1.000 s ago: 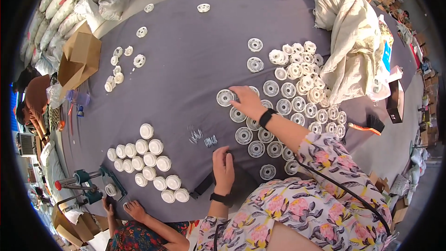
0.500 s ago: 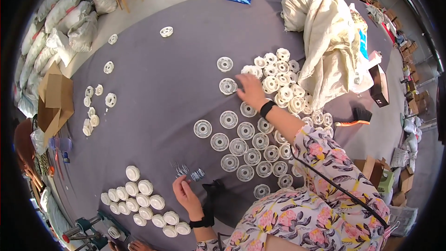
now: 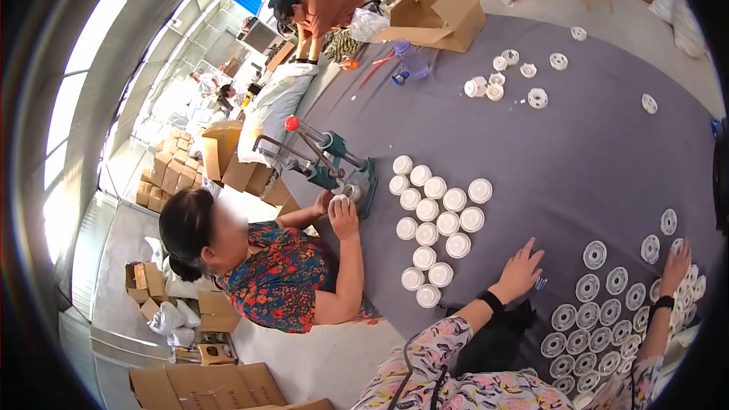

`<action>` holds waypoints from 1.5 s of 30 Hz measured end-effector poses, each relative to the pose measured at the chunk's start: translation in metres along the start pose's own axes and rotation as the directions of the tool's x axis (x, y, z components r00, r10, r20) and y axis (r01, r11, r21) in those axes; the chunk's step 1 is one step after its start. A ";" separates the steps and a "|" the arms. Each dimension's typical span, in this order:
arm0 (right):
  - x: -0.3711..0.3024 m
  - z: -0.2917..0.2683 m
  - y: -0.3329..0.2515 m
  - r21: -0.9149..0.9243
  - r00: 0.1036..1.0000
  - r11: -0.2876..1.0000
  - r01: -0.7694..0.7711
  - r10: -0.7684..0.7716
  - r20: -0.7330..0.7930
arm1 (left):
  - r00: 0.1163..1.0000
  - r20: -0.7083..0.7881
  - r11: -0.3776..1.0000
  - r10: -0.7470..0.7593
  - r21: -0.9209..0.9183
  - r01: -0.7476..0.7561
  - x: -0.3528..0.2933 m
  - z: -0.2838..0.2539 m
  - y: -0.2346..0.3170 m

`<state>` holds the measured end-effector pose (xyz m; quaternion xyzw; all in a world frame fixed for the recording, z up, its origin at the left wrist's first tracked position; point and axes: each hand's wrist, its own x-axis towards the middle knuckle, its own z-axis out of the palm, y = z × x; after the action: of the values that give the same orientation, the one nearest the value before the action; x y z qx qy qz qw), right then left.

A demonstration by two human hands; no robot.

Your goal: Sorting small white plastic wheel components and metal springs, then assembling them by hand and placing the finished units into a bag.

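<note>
The left hand (image 3: 520,269) lies flat on the grey desk (image 3: 592,152), fingers spread and gripping nothing. Just right of its fingertips sits a small clear piece (image 3: 540,283). Farther right, the right hand (image 3: 676,267) rests with open fingers on the white ring-shaped discs (image 3: 600,311), lying flat in rows. Beyond the left hand stand white caps (image 3: 437,220), then a co-worker's hand (image 3: 343,216) at a green press (image 3: 334,167).
</note>
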<state>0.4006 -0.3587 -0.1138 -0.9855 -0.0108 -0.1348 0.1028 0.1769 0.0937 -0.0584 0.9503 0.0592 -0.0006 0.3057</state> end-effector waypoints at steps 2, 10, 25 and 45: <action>0.001 0.009 -0.030 0.551 0.989 0.833 -0.045 0.115 -0.093 | 0.999 0.018 0.999 -0.033 -0.016 0.033 0.001 0.007 -0.003; -0.053 -0.033 -0.220 0.507 0.546 -0.212 -0.836 -0.216 0.810 | 0.996 -0.070 0.995 -0.063 -0.085 0.057 0.010 0.003 -0.012; -0.055 -0.002 -0.305 0.383 0.518 0.640 -0.666 0.027 0.855 | 0.984 -0.141 0.992 -0.107 -0.081 0.096 0.017 0.022 -0.013; -0.180 -0.056 -0.322 0.365 0.440 -0.254 -0.896 -0.386 0.811 | 0.966 0.138 -0.062 -0.220 -0.990 0.128 -0.031 0.017 0.036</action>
<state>0.1967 -0.0541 -0.0449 -0.4075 0.1459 0.4115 0.8021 0.1509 0.0513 -0.0497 0.4234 0.1717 0.0338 0.8889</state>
